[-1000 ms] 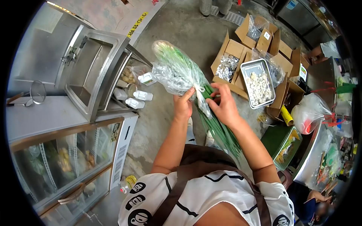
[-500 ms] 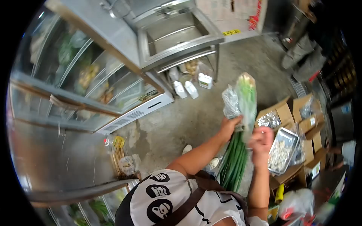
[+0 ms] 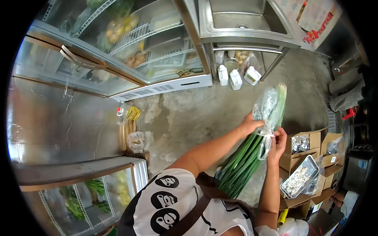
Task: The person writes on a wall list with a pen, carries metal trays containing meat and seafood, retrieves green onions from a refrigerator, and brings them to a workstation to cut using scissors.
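A long bunch of green onions (image 3: 243,165) hangs before my body, its pale root end wrapped in a clear plastic bag (image 3: 266,104) and its green leaves pointing down toward my apron. My left hand (image 3: 251,124) grips the bunch at the tied neck of the bag, from the left side. My right hand (image 3: 278,144) is just right of the neck, fingers bent around the knotted end of the plastic, whose loose tail dangles over the leaves.
Glass-door fridges (image 3: 153,84) stand at the left, a steel sink (image 3: 244,33) at the top with white jugs (image 3: 235,80) below. At the right, a tray of white pieces (image 3: 300,177) rests on cardboard boxes (image 3: 307,151). Another person's legs (image 3: 346,92) show upper right.
The view has turned left, bringing more of the fridges in. My left hand has kept its hold on the bunch. My right hand, blurred beside it half a second ago, is now at the knotted plastic.
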Demonstrator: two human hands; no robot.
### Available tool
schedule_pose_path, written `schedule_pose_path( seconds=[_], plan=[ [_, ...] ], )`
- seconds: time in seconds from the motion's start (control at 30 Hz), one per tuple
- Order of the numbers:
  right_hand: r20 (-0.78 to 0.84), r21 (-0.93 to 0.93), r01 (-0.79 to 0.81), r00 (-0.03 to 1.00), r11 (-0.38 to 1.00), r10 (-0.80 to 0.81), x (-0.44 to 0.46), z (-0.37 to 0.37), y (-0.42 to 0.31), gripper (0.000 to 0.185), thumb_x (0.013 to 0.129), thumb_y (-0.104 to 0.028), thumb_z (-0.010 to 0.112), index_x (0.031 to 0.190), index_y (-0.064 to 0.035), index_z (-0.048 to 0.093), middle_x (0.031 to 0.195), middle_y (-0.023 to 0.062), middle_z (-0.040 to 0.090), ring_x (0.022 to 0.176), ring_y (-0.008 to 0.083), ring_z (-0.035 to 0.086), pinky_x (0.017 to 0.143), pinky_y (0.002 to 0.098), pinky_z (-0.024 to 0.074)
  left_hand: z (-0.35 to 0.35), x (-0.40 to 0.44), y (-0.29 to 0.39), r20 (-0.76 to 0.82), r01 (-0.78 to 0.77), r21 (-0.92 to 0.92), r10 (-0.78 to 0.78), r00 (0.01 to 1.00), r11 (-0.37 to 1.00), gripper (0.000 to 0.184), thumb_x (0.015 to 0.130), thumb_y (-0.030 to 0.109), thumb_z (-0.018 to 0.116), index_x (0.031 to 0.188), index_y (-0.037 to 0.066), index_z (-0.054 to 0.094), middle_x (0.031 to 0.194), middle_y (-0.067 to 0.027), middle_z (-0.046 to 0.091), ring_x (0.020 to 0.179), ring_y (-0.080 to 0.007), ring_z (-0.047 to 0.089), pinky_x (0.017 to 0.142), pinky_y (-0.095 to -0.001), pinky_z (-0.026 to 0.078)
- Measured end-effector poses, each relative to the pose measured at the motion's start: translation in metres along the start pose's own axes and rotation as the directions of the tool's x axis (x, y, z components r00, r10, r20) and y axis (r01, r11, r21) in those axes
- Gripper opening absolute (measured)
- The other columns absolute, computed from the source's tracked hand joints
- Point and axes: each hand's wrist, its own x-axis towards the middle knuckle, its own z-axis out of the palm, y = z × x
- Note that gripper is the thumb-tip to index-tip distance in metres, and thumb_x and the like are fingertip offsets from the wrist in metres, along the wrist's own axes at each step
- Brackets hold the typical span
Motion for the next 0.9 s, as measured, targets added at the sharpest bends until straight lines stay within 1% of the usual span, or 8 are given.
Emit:
schedule_pose_path(
  seconds=[0.13, 0.3, 0.43, 0.5, 0.57, 0.73, 0.8, 0.9],
  plan=[
    [-0.166, 0.247, -0.129, 0.971, 0.96, 0.173, -0.018, 0.049, 0.008, 0.019, 0.088, -0.004, 0.048, 0.107, -0.0016, 0.05, 0.074, -0.0038, 0.048, 0.061, 0.0042, 0.04, 0.053, 0.0187, 0.0333, -0.103, 0.012, 0.015, -0.085, 0.215, 0.108, -0.207, 0.975, 0.971, 0.039, 0.072, 0.01, 0.067, 0.108, 0.001, 0.056, 0.095, -0.0085, 0.064, 0.082, -0.0186, 0.061, 0.075, -0.032, 0.049],
    [0.146, 0.524, -0.411, 0.906, 0.746, 0.397, -0.046, 0.108, 0.015, 0.01, 0.085, -0.007, 0.054, 0.093, -0.0025, 0.057, 0.066, -0.0041, 0.049, 0.058, 0.0039, 0.041, 0.05, 0.0202, 0.0314, -0.212, 0.03, 0.046, -0.038, 0.355, 0.429, -0.375, 0.926, 0.831, 0.031, 0.076, 0.015, 0.065, 0.103, 0.0, 0.06, 0.094, -0.0086, 0.064, 0.082, -0.0178, 0.06, 0.074, -0.0296, 0.047],
    [0.267, 0.179, -0.226, 0.948, 0.957, 0.174, -0.039, 0.126, 0.032, 0.008, 0.083, -0.006, 0.056, 0.085, -0.0009, 0.062, 0.069, -0.0011, 0.056, 0.062, 0.0058, 0.048, 0.057, 0.0219, 0.04, -0.299, 0.051, 0.021, 0.121, -0.006, 0.637, -0.092, 0.988, 0.771, 0.026, 0.077, 0.024, 0.066, 0.094, 0.004, 0.062, 0.08, -0.0031, 0.061, 0.064, -0.0143, 0.052, 0.061, -0.0294, 0.044],
    [0.379, 0.339, -0.506, 0.845, 0.793, 0.378, -0.053, 0.126, 0.031, 0.009, 0.08, -0.001, 0.058, 0.086, -0.0004, 0.064, 0.078, 0.0018, 0.061, 0.066, 0.0093, 0.053, 0.075, 0.0293, 0.0465, -0.333, 0.059, 0.035, -0.054, 0.143, 0.969, -0.39, 0.919, 0.203, 0.028, 0.078, 0.028, 0.066, 0.093, 0.005, 0.062, 0.078, -0.0013, 0.059, 0.062, -0.0124, 0.048, 0.055, -0.0288, 0.042],
    [0.445, 0.348, -0.612, 0.774, 0.71, 0.45, -0.076, 0.143, 0.051, 0.01, 0.079, -0.001, 0.059, 0.087, -0.002, 0.064, 0.079, 0.0028, 0.062, 0.069, 0.0118, 0.054, 0.083, 0.0337, 0.0436, -0.357, 0.051, 0.019, 0.044, 0.166, 0.649, -0.255, 0.966, 0.743, 0.032, 0.075, 0.028, 0.069, 0.094, 0.004, 0.061, 0.076, 0.0001, 0.058, 0.061, -0.0101, 0.048, 0.051, -0.0258, 0.039],
    [0.592, 0.28, -0.105, 0.801, 0.954, -0.086, -0.126, 0.256, 0.122, 0.019, 0.081, -0.006, 0.057, 0.098, -0.0058, 0.063, 0.096, 0.0104, 0.062, 0.09, 0.0258, 0.057, 0.1, 0.0387, 0.0314, -0.409, 0.08, -0.006, -0.055, 0.359, 0.75, -0.489, 0.87, 0.555, 0.051, 0.078, 0.021, 0.065, 0.122, 0.003, 0.047, 0.109, -0.0085, 0.058, 0.092, -0.0171, 0.055, 0.083, -0.0305, 0.044],
    [0.62, 0.183, -0.381, 0.76, 0.906, 0.194, -0.165, 0.312, 0.161, 0.026, 0.082, -0.011, 0.058, 0.107, -0.005, 0.059, 0.112, 0.0129, 0.053, 0.105, 0.0275, 0.049, 0.102, 0.0394, 0.0285, -0.463, 0.092, -0.028, -0.099, 0.195, 0.941, -0.323, 0.941, 0.278, 0.068, 0.077, 0.03, 0.066, 0.13, -0.001, 0.036, 0.128, -0.0191, 0.045, 0.118, -0.0262, 0.044, 0.099, -0.0337, 0.034],
    [0.573, -0.091, -0.625, 0.604, 0.775, 0.554, -0.237, 0.374, 0.239, 0.041, 0.084, -0.02, 0.057, 0.121, -0.0033, 0.049, 0.134, 0.0178, 0.035, 0.124, 0.0316, 0.034, 0.104, 0.0405, 0.0258, -0.535, 0.081, -0.044, -0.443, 0.448, 0.894, -0.16, 0.882, -0.008, 0.076, 0.081, 0.041, 0.058, 0.135, -0.003, 0.026, 0.139, -0.0235, 0.027, 0.13, -0.0329, 0.027, 0.105, -0.0371, 0.025]
  ],
)
